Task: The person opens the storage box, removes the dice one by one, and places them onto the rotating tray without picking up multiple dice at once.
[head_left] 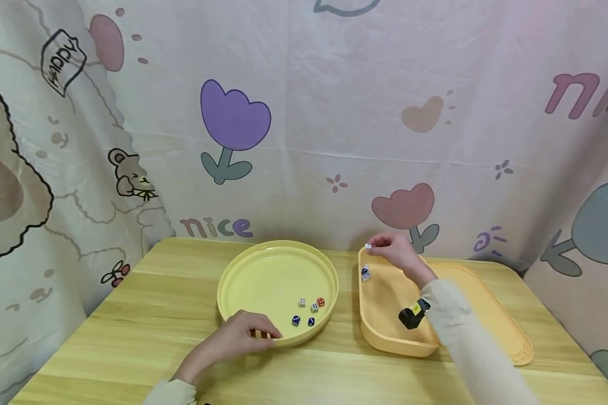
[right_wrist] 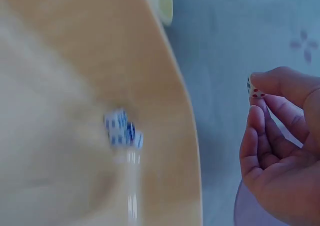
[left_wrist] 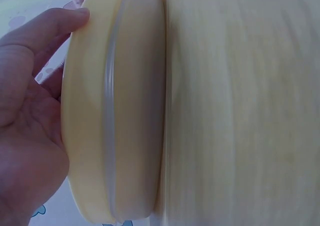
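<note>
A white die (right_wrist: 256,90) with red and dark pips is pinched between the thumb and fingertips of my right hand (head_left: 397,252), above the far left corner of the orange rectangular box (head_left: 392,340). Inside that box, white and blue dice (right_wrist: 119,128) lie bunched against the left wall, blurred in the right wrist view. My left hand (head_left: 245,336) grips the near rim of the round yellow tray (head_left: 255,275), its thumb (left_wrist: 62,23) along the outside. Several dice sit in the tray's right half: white ones (head_left: 302,302), blue ones (head_left: 296,320) and a red die (head_left: 321,302).
An orange lid (head_left: 491,315) lies flat on the wooden table (head_left: 147,315), right of the box and partly behind the right sleeve. A printed curtain (head_left: 314,112) hangs at the table's back edge. A black camera (head_left: 412,315) is strapped to the right wrist.
</note>
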Action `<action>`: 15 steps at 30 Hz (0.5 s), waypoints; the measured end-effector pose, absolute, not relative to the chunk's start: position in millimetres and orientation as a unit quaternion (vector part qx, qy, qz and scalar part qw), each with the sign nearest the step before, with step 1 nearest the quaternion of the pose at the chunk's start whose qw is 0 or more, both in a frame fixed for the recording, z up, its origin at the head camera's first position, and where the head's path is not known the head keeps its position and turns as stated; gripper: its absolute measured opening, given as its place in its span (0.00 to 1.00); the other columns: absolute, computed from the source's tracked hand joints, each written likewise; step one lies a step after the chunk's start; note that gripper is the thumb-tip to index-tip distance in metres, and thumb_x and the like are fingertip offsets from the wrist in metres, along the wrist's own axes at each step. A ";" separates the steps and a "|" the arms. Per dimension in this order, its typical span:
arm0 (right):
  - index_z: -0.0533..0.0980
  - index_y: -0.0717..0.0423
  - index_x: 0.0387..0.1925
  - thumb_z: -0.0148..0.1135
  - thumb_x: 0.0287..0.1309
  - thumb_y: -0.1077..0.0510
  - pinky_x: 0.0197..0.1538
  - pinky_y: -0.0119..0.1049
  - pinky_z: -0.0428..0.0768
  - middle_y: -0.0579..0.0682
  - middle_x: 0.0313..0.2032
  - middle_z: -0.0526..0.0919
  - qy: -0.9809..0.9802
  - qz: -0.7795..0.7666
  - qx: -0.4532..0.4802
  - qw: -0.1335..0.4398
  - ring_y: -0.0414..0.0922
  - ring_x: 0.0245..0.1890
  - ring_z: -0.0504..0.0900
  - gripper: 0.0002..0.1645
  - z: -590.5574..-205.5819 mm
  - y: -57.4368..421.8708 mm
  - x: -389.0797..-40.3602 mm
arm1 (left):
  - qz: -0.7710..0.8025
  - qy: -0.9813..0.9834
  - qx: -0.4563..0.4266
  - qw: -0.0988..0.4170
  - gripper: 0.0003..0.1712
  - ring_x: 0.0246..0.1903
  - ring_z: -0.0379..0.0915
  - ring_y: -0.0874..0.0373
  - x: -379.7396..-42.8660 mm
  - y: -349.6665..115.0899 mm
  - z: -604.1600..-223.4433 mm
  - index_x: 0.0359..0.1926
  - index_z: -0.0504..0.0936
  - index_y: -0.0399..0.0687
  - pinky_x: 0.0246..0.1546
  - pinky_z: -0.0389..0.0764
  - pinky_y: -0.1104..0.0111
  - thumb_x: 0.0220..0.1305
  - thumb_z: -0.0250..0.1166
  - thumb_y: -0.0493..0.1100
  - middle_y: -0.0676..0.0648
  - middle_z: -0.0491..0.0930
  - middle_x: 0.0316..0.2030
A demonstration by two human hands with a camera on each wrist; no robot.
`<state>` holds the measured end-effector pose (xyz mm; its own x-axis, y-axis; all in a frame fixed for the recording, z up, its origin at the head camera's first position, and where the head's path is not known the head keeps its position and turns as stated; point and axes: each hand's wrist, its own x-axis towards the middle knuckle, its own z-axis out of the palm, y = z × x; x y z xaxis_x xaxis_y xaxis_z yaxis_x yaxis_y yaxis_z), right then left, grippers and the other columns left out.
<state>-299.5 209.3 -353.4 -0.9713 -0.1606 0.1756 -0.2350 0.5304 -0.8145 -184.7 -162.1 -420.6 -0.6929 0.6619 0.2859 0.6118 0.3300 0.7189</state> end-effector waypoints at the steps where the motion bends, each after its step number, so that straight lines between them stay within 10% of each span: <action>1: 0.80 0.68 0.41 0.68 0.55 0.63 0.43 0.38 0.76 0.50 0.33 0.82 -0.871 0.475 0.118 0.035 0.43 0.35 0.77 0.13 -352.6 204.7 -297.3 | 0.428 0.814 0.392 0.031 0.06 0.31 0.74 0.70 -184.9 -162.0 -421.0 0.38 0.88 0.46 0.29 0.74 0.72 0.59 0.68 0.37 0.59 0.83 0.34; 15: 0.82 0.65 0.39 0.68 0.54 0.64 0.36 0.35 0.79 0.50 0.32 0.84 -0.853 0.485 0.187 0.051 0.43 0.32 0.79 0.10 -349.1 135.6 -234.3 | 0.426 0.820 0.380 0.039 0.06 0.32 0.73 0.70 -183.9 -162.9 -419.9 0.38 0.88 0.47 0.31 0.74 0.72 0.59 0.68 0.38 0.58 0.84 0.35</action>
<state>-234.3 135.6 -349.1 -0.9249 -0.2696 0.2680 -0.3682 0.4595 -0.8083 -183.9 -162.9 -419.9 -0.7078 0.6567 0.2603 0.5909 0.3484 0.7277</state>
